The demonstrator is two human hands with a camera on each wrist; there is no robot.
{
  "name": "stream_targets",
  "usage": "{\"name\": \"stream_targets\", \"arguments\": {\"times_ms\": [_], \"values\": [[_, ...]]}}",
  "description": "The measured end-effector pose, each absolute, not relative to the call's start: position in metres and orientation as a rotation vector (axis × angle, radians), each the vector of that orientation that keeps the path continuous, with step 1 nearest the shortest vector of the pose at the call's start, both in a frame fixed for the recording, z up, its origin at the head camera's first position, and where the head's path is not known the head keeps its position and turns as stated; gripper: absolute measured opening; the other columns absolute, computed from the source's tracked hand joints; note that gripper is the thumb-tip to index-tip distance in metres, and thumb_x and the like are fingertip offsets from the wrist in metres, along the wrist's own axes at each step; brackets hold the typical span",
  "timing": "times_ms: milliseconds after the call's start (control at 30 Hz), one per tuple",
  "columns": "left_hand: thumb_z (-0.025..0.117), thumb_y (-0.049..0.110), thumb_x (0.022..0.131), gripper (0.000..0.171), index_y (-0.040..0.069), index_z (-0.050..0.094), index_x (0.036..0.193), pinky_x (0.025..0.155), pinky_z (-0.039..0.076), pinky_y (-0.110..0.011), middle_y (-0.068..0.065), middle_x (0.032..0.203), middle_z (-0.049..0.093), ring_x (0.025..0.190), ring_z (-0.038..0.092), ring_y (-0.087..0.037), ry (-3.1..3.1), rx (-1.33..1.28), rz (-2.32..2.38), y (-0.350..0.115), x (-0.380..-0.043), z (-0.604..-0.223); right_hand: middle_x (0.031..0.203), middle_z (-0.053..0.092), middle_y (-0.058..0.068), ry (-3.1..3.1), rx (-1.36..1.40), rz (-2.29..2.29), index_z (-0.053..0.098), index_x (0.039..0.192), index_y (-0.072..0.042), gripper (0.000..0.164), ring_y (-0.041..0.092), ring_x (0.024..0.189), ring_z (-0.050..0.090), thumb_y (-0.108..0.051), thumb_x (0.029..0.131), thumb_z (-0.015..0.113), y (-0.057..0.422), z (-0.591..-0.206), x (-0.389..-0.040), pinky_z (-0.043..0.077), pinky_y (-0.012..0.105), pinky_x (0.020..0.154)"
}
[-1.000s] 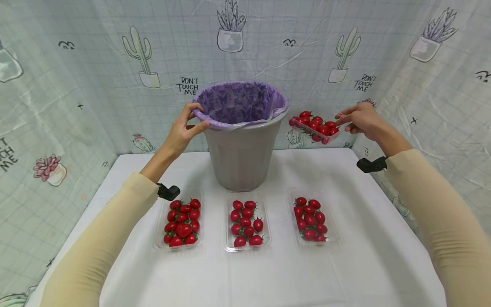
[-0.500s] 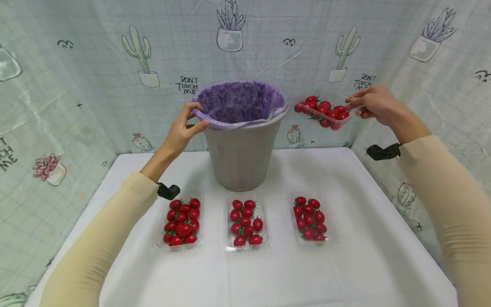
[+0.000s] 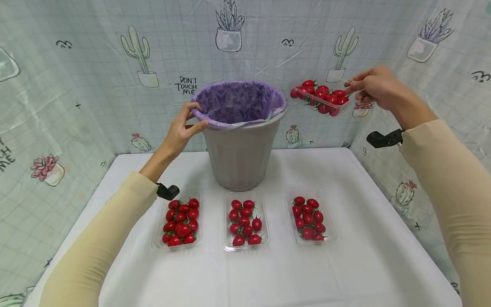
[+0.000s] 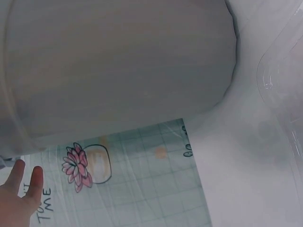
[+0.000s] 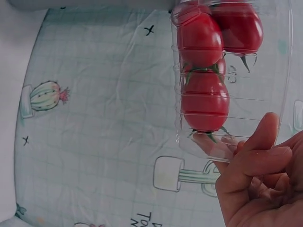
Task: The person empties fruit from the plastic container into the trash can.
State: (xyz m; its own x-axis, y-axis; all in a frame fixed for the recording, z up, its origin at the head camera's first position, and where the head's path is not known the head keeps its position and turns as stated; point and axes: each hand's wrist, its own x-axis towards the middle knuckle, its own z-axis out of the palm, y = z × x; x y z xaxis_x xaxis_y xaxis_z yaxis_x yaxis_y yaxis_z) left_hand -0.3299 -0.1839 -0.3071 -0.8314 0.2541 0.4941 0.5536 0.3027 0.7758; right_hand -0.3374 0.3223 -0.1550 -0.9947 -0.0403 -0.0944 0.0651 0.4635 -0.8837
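My left hand (image 3: pixel 184 125) grips the left rim of a grey trash can (image 3: pixel 239 153), fingers over the edge and thumb at the front. A purple patterned bag (image 3: pixel 234 102) lines the can and folds over its rim. In the air right of the can, my right hand (image 3: pixel 377 87) pinches the end of a clear plastic tray of cherry tomatoes (image 3: pixel 320 96). The right wrist view shows the thumb and fingers at the tray's corner, with red tomatoes (image 5: pixel 206 99) seen through its ribbed wall. In the left wrist view the can's side (image 4: pixel 118 71) fills most of the picture.
On the white table (image 3: pixel 245 277) stand three more clear trays of cherry tomatoes in a row: a left tray (image 3: pixel 180 224), a middle tray (image 3: pixel 245 224) and a right tray (image 3: pixel 310 218). A cactus-printed cloth (image 3: pixel 165 51) hangs behind and at both sides.
My right hand has lifted the tomato tray higher, first drifting right, then slightly back left. My left hand stays on the can's rim.
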Motion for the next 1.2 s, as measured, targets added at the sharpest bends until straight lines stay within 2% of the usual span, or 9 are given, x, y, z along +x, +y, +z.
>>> {"name": "stream_targets", "arguments": {"times_ms": [33, 100, 167, 200, 300, 667, 933, 1200], "values": [[0.066, 0.042, 0.099, 0.052, 0.012, 0.043, 0.135, 0.115, 0.042, -0.06, -0.014, 0.152, 0.042, 0.151, 0.041, -0.031, -2.296, -0.735, -1.539, -0.184, -0.33, -0.307, 0.084, 0.074, -0.011, 2.604, 0.025, -1.563, 0.072, 0.112, -0.016, 0.017, 0.011, 0.058, 0.057, -0.016, 0.107, 0.055, 0.32, -0.153, -0.337, 0.049, 0.021, 0.054], [0.065, 0.04, 0.099, 0.051, 0.011, 0.043, 0.135, 0.114, 0.042, -0.06, -0.015, 0.151, 0.042, 0.151, 0.04, -0.031, -2.296, -0.74, -1.541, -0.183, -0.329, -0.307, 0.084, 0.073, -0.014, 2.623, 0.027, -1.524, 0.063, 0.135, -0.009, 0.03, 0.011, 0.058, 0.057, -0.016, 0.108, 0.052, 0.316, -0.148, -0.337, 0.048, 0.021, 0.054], [0.065, 0.039, 0.1, 0.049, 0.011, 0.043, 0.134, 0.114, 0.042, -0.059, -0.015, 0.151, 0.042, 0.151, 0.04, -0.03, -2.296, -0.741, -1.54, -0.183, -0.329, -0.307, 0.084, 0.071, -0.017, 2.637, 0.027, -1.492, 0.044, 0.154, -0.001, 0.047, 0.011, 0.058, 0.057, -0.015, 0.109, 0.049, 0.31, -0.144, -0.337, 0.048, 0.021, 0.054], [0.065, 0.038, 0.1, 0.049, 0.011, 0.043, 0.134, 0.115, 0.042, -0.059, -0.014, 0.151, 0.042, 0.151, 0.04, -0.03, -2.296, -0.74, -1.54, -0.183, -0.329, -0.307, 0.085, 0.07, -0.018, 2.64, 0.028, -1.483, 0.035, 0.158, 0.001, 0.053, 0.011, 0.057, 0.057, -0.014, 0.109, 0.048, 0.307, -0.142, -0.337, 0.048, 0.021, 0.054], [0.065, 0.039, 0.1, 0.051, 0.01, 0.042, 0.135, 0.114, 0.042, -0.06, -0.014, 0.15, 0.042, 0.151, 0.04, -0.03, -2.294, -0.741, -1.541, -0.183, -0.329, -0.307, 0.085, 0.07, -0.019, 2.657, 0.024, -1.461, 0.028, 0.16, 0.002, 0.055, 0.011, 0.057, 0.058, -0.012, 0.109, 0.045, 0.298, -0.137, -0.337, 0.049, 0.021, 0.054], [0.065, 0.037, 0.1, 0.052, 0.008, 0.041, 0.136, 0.114, 0.042, -0.06, -0.014, 0.151, 0.042, 0.15, 0.041, -0.031, -2.289, -0.741, -1.55, -0.182, -0.329, -0.306, 0.087, 0.072, -0.016, 2.731, -0.033, -1.403, 0.045, 0.154, -0.002, 0.046, 0.012, 0.061, 0.056, -0.015, 0.11, 0.046, 0.264, -0.124, -0.34, 0.05, 0.02, 0.059], [0.065, 0.036, 0.1, 0.052, 0.008, 0.041, 0.136, 0.114, 0.042, -0.059, -0.015, 0.151, 0.042, 0.15, 0.042, -0.03, -2.282, -0.747, -1.558, -0.183, -0.33, -0.307, 0.106, 0.071, -0.007, 2.753, -0.032, -1.413, 0.05, 0.152, -0.007, 0.045, 0.012, 0.063, 0.056, -0.018, 0.109, 0.049, 0.24, -0.121, -0.345, 0.052, 0.019, 0.062], [0.066, 0.037, 0.1, 0.052, 0.008, 0.042, 0.135, 0.113, 0.042, -0.059, -0.015, 0.151, 0.042, 0.15, 0.041, -0.034, -2.28, -0.748, -1.562, -0.184, -0.33, -0.308, 0.123, 0.068, 0.004, 2.742, -0.092, -1.454, 0.052, 0.151, -0.005, 0.044, 0.011, 0.061, 0.06, -0.017, 0.108, 0.052, 0.221, -0.125, -0.352, 0.056, 0.018, 0.065]]}}
